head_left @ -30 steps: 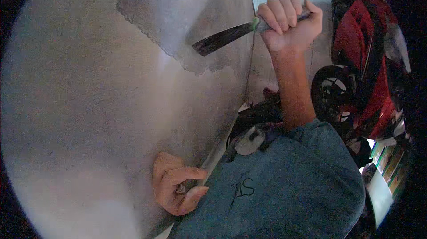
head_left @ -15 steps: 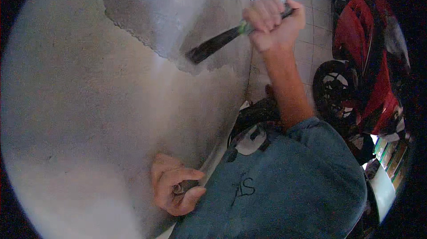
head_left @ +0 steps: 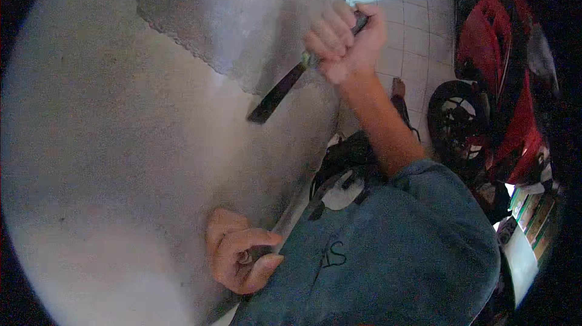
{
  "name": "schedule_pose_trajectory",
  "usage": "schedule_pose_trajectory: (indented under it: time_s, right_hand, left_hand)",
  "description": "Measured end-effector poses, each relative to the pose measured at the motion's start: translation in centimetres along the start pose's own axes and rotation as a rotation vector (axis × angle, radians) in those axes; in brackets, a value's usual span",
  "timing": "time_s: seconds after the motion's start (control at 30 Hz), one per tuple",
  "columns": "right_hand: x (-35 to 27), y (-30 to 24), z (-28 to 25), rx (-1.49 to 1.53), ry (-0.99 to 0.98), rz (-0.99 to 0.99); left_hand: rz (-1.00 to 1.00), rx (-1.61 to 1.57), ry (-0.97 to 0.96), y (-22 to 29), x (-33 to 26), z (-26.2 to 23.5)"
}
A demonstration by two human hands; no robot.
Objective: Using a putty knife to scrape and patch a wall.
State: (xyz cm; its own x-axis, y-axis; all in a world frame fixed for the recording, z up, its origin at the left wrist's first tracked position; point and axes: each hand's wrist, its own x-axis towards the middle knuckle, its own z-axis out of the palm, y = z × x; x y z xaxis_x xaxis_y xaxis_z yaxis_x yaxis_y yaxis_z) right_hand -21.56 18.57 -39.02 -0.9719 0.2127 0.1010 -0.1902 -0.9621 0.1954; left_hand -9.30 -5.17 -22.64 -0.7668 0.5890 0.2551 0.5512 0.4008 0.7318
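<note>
My right hand is wrapped round the dark handle of a scraper, which has a long dark blade and a green collar. The blade's tip lies over the grey wall surface, just past the ragged edge of a darker, smoother coat; whether it touches cannot be told. Lower down, beside my shirt, my left hand curls closed around a short dark handle with a round end. What that handle belongs to is hidden.
A red motorbike with a black wheel stands at the right on pale floor tiles. A dark object sits between the wall's edge and my sleeve. Part of a bare foot shows beyond my right forearm.
My right hand has moved left and down with the scraper, taking the blade's tip from the darker coat to below its ragged edge. My left hand has hardly moved.
</note>
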Motion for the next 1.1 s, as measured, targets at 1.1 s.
schedule_pose_trajectory:
  time_s: [1.1]
  right_hand:
    - [-0.4,-4.7,-3.8,-0.245,-0.206,-0.088]
  left_hand:
    - [-0.001,0.037,0.029,-1.0,-0.4,2.1]
